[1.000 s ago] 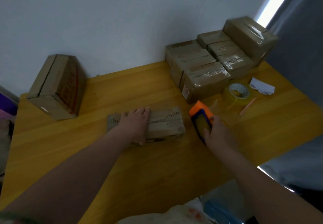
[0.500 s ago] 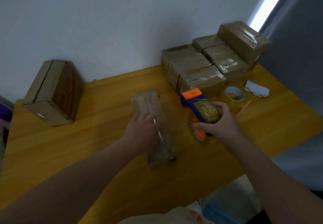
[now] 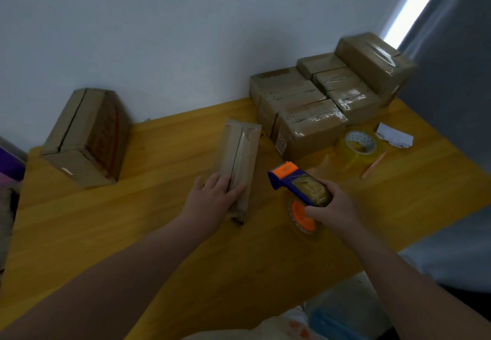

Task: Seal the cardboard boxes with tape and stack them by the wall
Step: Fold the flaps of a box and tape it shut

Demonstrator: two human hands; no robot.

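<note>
A long narrow cardboard box [image 3: 239, 153] lies on the yellow wooden table [image 3: 132, 233], pointing away from me, its centre seam facing up. My left hand [image 3: 215, 201] rests flat on its near end, fingers straight. To the right, my right hand [image 3: 332, 212] grips a blue and orange tape dispenser [image 3: 297, 183] holding a roll of yellowish tape, lifted just above the table beside the box. Several taped boxes [image 3: 318, 100] are stacked against the wall at the back right.
A larger cardboard box [image 3: 85, 137] with an open seam stands at the back left by the wall. A spare tape roll [image 3: 360, 143], a crumpled white paper [image 3: 394, 137] and a thin pink stick [image 3: 373, 165] lie at the right. The table's near edge runs diagonally.
The narrow box has been turned from lying crosswise to pointing away from me and slid farther back. My right hand has lifted the dispenser off the table.
</note>
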